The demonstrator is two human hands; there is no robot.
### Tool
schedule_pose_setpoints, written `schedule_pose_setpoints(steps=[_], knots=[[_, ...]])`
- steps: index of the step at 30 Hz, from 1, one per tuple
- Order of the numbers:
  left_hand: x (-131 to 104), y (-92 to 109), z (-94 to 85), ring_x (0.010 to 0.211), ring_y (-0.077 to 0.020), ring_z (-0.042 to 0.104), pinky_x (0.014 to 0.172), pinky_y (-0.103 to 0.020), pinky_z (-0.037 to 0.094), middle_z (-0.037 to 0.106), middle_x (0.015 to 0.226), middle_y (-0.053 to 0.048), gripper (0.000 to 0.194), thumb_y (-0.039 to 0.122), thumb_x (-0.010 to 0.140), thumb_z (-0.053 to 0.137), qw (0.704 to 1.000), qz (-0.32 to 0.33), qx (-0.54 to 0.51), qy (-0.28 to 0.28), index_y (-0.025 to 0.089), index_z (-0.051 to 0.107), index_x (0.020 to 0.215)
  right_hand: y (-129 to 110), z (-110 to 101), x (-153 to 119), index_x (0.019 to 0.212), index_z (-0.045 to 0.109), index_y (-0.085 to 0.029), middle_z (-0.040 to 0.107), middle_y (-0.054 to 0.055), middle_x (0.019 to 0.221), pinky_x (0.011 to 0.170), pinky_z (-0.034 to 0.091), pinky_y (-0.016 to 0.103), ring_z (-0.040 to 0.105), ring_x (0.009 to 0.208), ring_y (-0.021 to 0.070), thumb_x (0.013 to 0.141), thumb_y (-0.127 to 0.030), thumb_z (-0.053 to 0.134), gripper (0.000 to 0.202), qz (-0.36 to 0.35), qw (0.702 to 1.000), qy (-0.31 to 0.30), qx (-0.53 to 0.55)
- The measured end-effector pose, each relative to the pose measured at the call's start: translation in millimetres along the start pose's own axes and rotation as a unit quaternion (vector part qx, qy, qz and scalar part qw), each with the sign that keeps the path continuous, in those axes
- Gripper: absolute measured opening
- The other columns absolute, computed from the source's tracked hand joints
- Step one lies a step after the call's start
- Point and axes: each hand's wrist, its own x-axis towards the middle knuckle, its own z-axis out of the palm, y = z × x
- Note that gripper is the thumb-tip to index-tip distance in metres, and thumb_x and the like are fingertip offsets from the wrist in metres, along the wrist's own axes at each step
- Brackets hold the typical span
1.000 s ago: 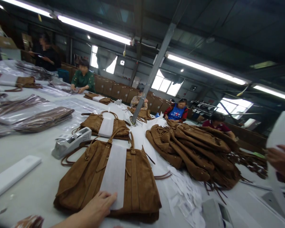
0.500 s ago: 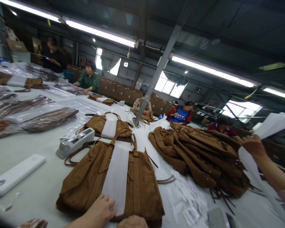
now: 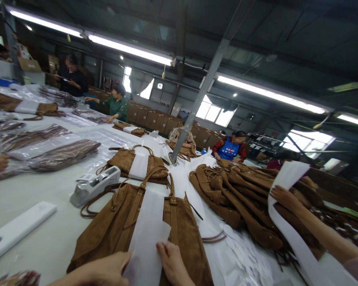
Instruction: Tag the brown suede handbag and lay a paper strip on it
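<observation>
A paper strip [image 3: 147, 234] is already laid down the front of the bag [image 3: 143, 230] on the bench [image 3: 47, 238], its lower end pinched between the left hand [image 3: 104, 270] and the right hand [image 3: 173, 262], while a heap of bags [image 3: 241, 198] beside it remains unwrapped.

A white table [image 3: 47, 238] carries brown suede bags [image 3: 143, 230], a tape dispenser [image 3: 95, 186] and bagged stock [image 3: 62, 153].
</observation>
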Motion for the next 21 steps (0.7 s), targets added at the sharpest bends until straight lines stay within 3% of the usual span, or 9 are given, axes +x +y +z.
schedule_pose_setpoints(steps=[3,6,11,16,18,21], knots=[[7.1,-2.7,0.2,0.078,-0.0172,0.058,0.071,-0.024,0.046,0.067,0.086,0.002,0.024,0.033,0.073,0.054,0.999,-0.013,0.011,0.046,0.019,0.062,0.09,3.4,6.3,3.3,0.065,0.056,-0.016,0.062,0.002,0.065,0.053,0.034,0.021,0.055,0.062,0.0138,0.091,-0.04,0.037,0.04,0.014,0.999,0.004,-0.051],[21.6,-8.1,2.2,0.08,-0.0188,0.059,0.074,-0.027,0.045,0.067,0.082,-0.003,0.024,0.032,0.082,0.044,0.989,-0.091,0.068,0.092,0.015,0.062,0.078,-1.3,14.7,7.1,0.07,0.062,-0.018,0.069,0.005,0.07,0.055,0.038,0.022,0.064,0.067,0.0172,0.091,-0.034,0.038,0.036,0.064,0.984,0.001,-0.164],[49.8,-18.6,-0.7,0.087,-0.0236,0.063,0.074,-0.029,0.046,0.067,0.083,-0.009,0.015,0.021,0.078,0.051,0.976,-0.178,0.101,0.074,0.012,0.062,0.074,-7.3,28.9,15.3,0.077,0.068,-0.02,0.071,0.013,0.076,0.061,0.045,0.031,0.068,0.077,0.0279,0.09,-0.036,0.041,0.034,0.131,0.957,0.019,-0.257],[60.9,-21.2,-1.8,0.084,-0.0178,0.064,0.077,-0.034,0.051,0.068,0.086,-0.006,0.015,0.025,0.084,0.055,0.969,-0.219,0.106,0.049,0.011,0.062,0.082,-11.4,26.7,13.4,0.081,0.067,-0.018,0.07,0.015,0.081,0.066,0.049,0.037,0.068,0.08,0.0307,0.091,-0.042,0.04,0.037,0.163,0.949,0.053,-0.265],[60.7,-19.9,-1.2,0.086,-0.0175,0.064,0.081,-0.036,0.051,0.068,0.087,-0.005,0.017,0.029,0.084,0.057,0.968,-0.223,0.105,0.051,0.012,0.062,0.082,-16.3,25.1,9.1,0.1,0.063,-0.015,0.068,0.017,0.089,0.069,0.05,0.04,0.067,0.084,0.0319,0.092,-0.042,0.039,0.037,0.15,0.942,0.102,-0.283],[58.4,-16.9,-0.9,0.086,-0.0173,0.064,0.082,-0.037,0.051,0.067,0.085,-0.003,0.019,0.031,0.084,0.059,0.97,-0.219,0.089,0.056,0.012,0.062,0.081,-23.9,30.3,3.3,0.12,0.052,-0.016,0.062,0.017,0.107,0.08,0.051,0.04,0.063,0.097,0.0287,0.094,-0.036,0.034,0.038,0.018,0.95,0.146,-0.274]])
